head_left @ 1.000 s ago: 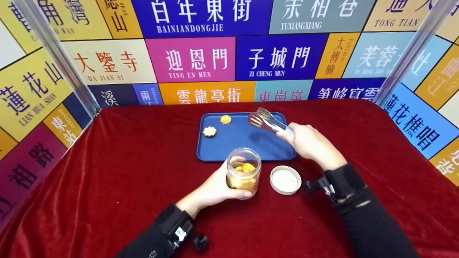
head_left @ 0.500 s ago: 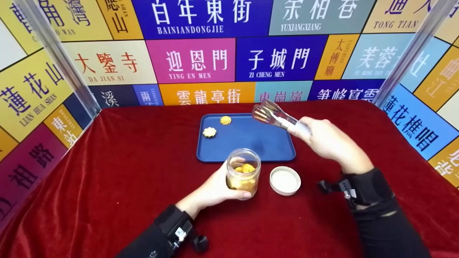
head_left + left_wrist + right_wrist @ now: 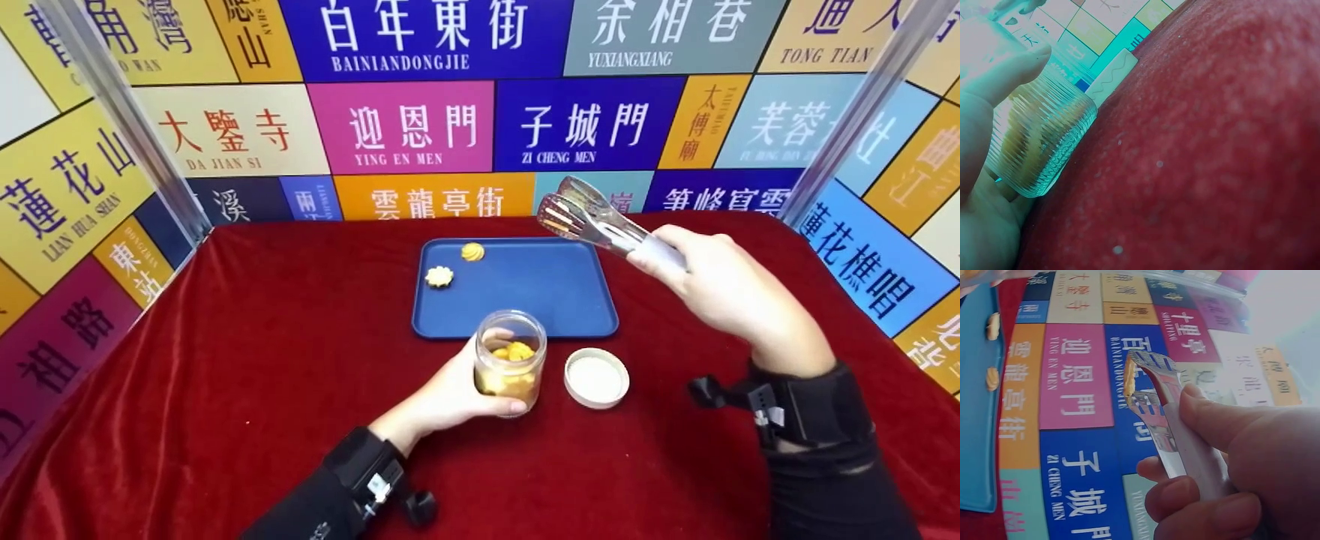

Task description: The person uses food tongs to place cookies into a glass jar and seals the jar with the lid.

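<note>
Tongs (image 3: 622,232) shifted toward 2 o'clock | right hand (image 3: 726,281) gripping them | left hand (image 3: 444,391) clasping jar (image 3: 511,381), probably to steady it

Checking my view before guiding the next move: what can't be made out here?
- Head: how many cookies the glass jar holds; they overlap, and the left hand covers part of its side.
- Left wrist: the jar's rim, lost in glare.
- Right wrist: the face of the cookie in the tongs, seen edge-on; part of the blue tray, cut off by the left edge.
</note>
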`<control>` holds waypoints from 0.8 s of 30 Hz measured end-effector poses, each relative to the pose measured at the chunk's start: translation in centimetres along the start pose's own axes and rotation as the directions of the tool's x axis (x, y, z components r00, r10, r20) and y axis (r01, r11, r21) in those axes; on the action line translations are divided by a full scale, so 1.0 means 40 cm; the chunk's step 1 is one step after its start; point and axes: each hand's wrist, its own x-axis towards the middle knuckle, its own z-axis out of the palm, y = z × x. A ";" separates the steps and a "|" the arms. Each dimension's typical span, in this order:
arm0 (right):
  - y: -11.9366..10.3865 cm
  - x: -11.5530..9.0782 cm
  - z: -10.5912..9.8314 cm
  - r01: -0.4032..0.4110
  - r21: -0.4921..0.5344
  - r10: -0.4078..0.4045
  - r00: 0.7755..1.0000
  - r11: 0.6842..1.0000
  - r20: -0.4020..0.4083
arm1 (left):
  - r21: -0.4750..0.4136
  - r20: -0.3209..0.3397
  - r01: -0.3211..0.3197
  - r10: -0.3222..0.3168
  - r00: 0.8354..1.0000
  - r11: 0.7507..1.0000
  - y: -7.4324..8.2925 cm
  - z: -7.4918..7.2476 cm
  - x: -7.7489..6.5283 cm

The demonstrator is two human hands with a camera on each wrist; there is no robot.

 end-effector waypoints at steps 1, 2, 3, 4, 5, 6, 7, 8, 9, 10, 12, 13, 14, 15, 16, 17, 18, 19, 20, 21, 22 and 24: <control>-0.004 -0.004 -0.005 0.000 0.001 0.000 1.000 1.000 -0.003 | 0.002 0.000 0.001 -0.001 1.000 1.000 0.000 0.000 0.001; -0.008 -0.009 -0.009 0.001 0.000 -0.001 1.000 1.000 -0.006 | 0.004 -0.001 0.002 -0.002 1.000 1.000 0.000 0.000 0.001; -0.012 -0.013 -0.013 0.003 -0.001 -0.003 1.000 1.000 -0.007 | 0.004 -0.001 0.001 -0.001 1.000 1.000 -0.001 0.000 0.001; -0.016 -0.017 -0.017 0.007 -0.002 -0.007 1.000 1.000 -0.008 | 0.002 0.000 0.001 -0.001 1.000 1.000 -0.001 0.000 0.002; -0.020 -0.020 -0.020 0.013 -0.004 -0.013 1.000 1.000 -0.007 | 0.002 0.000 0.001 -0.001 1.000 1.000 -0.001 -0.001 0.001; -0.025 -0.024 -0.024 0.010 -0.009 -0.010 1.000 1.000 -0.004 | 0.003 0.000 0.002 -0.002 1.000 1.000 -0.001 -0.001 0.001; -0.029 -0.028 -0.027 0.013 -0.016 -0.013 1.000 1.000 0.003 | 0.003 0.000 0.003 -0.003 1.000 1.000 -0.001 -0.001 0.001; -0.034 -0.031 -0.031 0.017 -0.023 -0.017 1.000 1.000 0.011 | 0.004 -0.001 0.006 -0.006 1.000 1.000 -0.001 -0.001 0.000; -0.039 -0.035 -0.035 0.021 -0.030 -0.020 1.000 0.999 0.022 | 0.009 -0.004 0.009 -0.009 1.000 1.000 -0.001 -0.002 -0.001; -0.043 -0.038 -0.039 0.023 -0.036 -0.022 0.999 0.999 0.034 | 0.013 -0.005 0.013 -0.013 1.000 1.000 -0.001 -0.002 -0.001; -0.052 -0.046 -0.045 0.024 -0.046 -0.021 0.998 0.999 0.062 | 0.022 -0.008 0.020 -0.020 1.000 1.000 0.000 -0.002 -0.002; -0.056 -0.049 -0.048 0.032 -0.049 -0.028 0.997 0.998 0.075 | 0.025 -0.009 0.022 -0.022 1.000 0.999 0.000 -0.002 -0.002; -0.059 -0.052 -0.050 0.034 -0.049 -0.030 0.996 0.998 0.084 | 0.026 -0.010 0.024 -0.024 1.000 0.999 0.001 -0.001 -0.002; -0.062 -0.055 -0.052 0.035 -0.049 -0.031 0.995 0.998 0.093 | 0.027 -0.010 0.023 -0.023 1.000 0.999 0.001 -0.001 -0.002; -0.064 -0.057 -0.053 0.039 -0.049 -0.034 0.995 0.998 0.099 | 0.024 -0.009 0.021 -0.021 1.000 0.999 0.002 -0.001 -0.002; -0.067 -0.059 -0.054 0.043 -0.049 -0.037 0.994 0.998 0.103 | 0.021 -0.008 0.017 -0.017 1.000 1.000 0.002 0.000 -0.002; -0.069 -0.062 -0.054 0.048 -0.049 -0.043 0.993 0.998 0.106 | 0.018 -0.007 0.013 -0.013 1.000 1.000 0.003 0.000 -0.002; -0.071 -0.064 -0.055 0.054 -0.047 -0.049 0.993 0.997 0.110 | 0.014 -0.005 0.008 -0.008 1.000 1.000 0.003 0.000 -0.002; -0.073 -0.067 -0.056 0.063 -0.047 -0.057 0.992 0.997 0.115 | 0.010 -0.004 0.003 -0.003 1.000 1.000 0.004 0.000 -0.002; -0.074 -0.069 -0.056 0.074 -0.045 -0.068 0.990 0.996 0.122 | 0.007 -0.004 -0.003 0.003 1.000 1.000 0.004 0.000 -0.002; -0.076 -0.072 -0.057 0.088 -0.047 -0.081 0.988 0.995 0.129 | 0.007 -0.004 -0.004 0.004 1.000 1.000 0.004 0.000 -0.002; -0.080 -0.076 -0.056 0.121 -0.044 -0.113 0.982 0.992 0.153 | 0.006 -0.005 -0.004 0.004 1.000 1.000 0.004 0.000 -0.001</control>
